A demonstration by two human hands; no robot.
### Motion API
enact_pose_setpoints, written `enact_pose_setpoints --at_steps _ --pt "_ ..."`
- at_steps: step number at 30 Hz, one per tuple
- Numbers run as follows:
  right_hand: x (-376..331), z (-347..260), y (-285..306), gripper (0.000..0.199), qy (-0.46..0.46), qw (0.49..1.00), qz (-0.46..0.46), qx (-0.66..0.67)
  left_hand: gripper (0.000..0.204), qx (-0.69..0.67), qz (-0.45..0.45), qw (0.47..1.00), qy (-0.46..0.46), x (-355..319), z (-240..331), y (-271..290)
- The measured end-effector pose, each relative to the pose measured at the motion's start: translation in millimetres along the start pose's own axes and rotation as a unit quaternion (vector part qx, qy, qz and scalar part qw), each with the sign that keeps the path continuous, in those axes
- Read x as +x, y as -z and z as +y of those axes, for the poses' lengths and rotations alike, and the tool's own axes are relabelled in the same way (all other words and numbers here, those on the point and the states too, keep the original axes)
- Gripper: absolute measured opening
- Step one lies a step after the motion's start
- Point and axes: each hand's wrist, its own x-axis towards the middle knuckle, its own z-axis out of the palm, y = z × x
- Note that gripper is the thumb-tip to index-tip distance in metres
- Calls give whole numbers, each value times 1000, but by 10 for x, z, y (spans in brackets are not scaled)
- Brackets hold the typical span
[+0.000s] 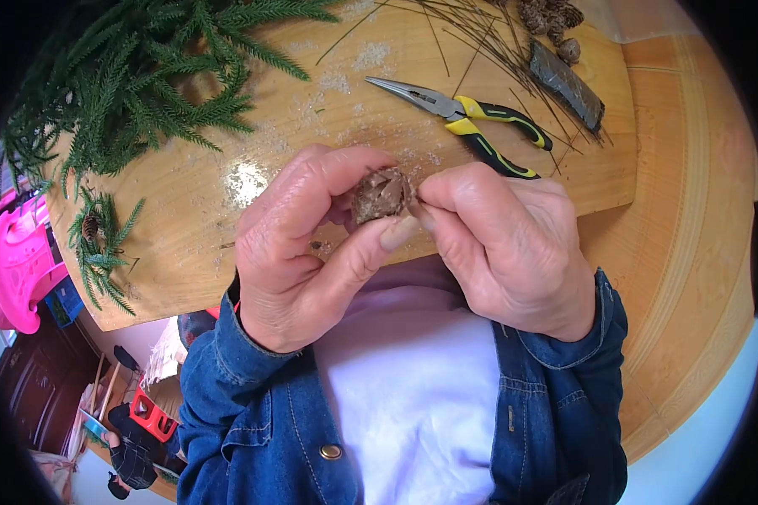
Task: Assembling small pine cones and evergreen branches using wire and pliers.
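Between the thumb and fingers of my left hand point(288, 236) is a small brown pine cone point(381, 195), held up over the table's near edge. My right hand point(518, 244) is closed in a pinch right at the cone's right side. Whatever its fingertips grip there is too small to make out. Beyond my right hand lie long-nose pliers point(465, 109) with yellow and black handles, their jaws pointing left. Thin dark wires point(480, 46) are scattered behind the pliers.
Green artificial pine branches point(160, 84) cover the table's far left. A small sprig with a cone point(99, 244) lies nearer. At the far right are more pine cones point(552, 18) and a dark flat block point(567, 84). A pink plastic chair point(13, 261) and a person point(133, 450) appear beyond the left side.
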Motion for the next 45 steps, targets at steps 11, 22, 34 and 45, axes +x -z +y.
enact_pose_setpoints --at_steps 11,22,34,45 --pt "-136 35 34 14 7 999 35 16 32 -239 37 958 154 55 32 -154" --pt "-362 121 129 14 -27 996 39 72 36 -284 38 952 105 37 -65 -391" --pt "-378 203 135 17 5 997 34 63 34 -287 -11 948 137 19 -90 -446" --pt "-462 335 157 16 19 998 52 22 29 -145 21 984 104 126 -58 -634"
